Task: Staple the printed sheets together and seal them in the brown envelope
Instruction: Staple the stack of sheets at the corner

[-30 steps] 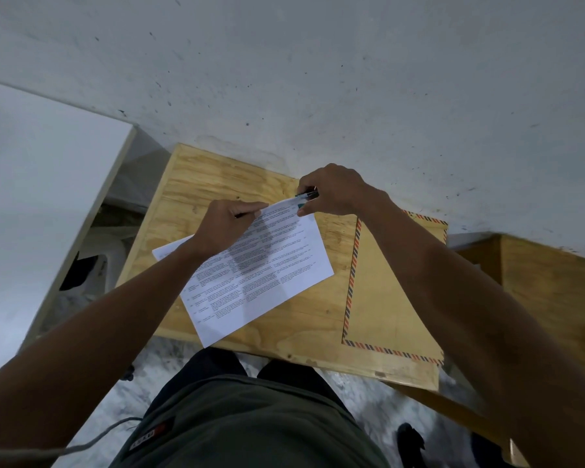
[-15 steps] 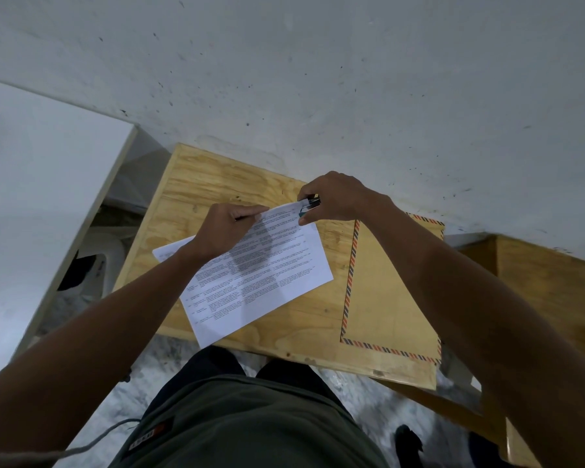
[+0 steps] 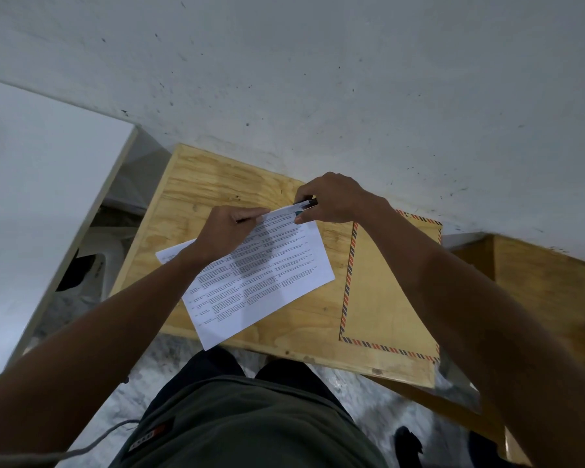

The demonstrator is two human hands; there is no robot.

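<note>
A plain makeshift workroom: a bare plywood desk (image 3: 217, 187) pushed against a scuffed, speckled white wall (image 3: 318, 79), over a marbled stone floor (image 3: 362, 393).

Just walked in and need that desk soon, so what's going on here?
A person is stapling printed sheets on a plywood table. The right hand grips a small stapler at the sheets' far corner, while the left hand holds the top edge of the sheets down. The brown envelope with its striped border lies flat to the right, untouched, so the sealing step has not yet begun.
</note>
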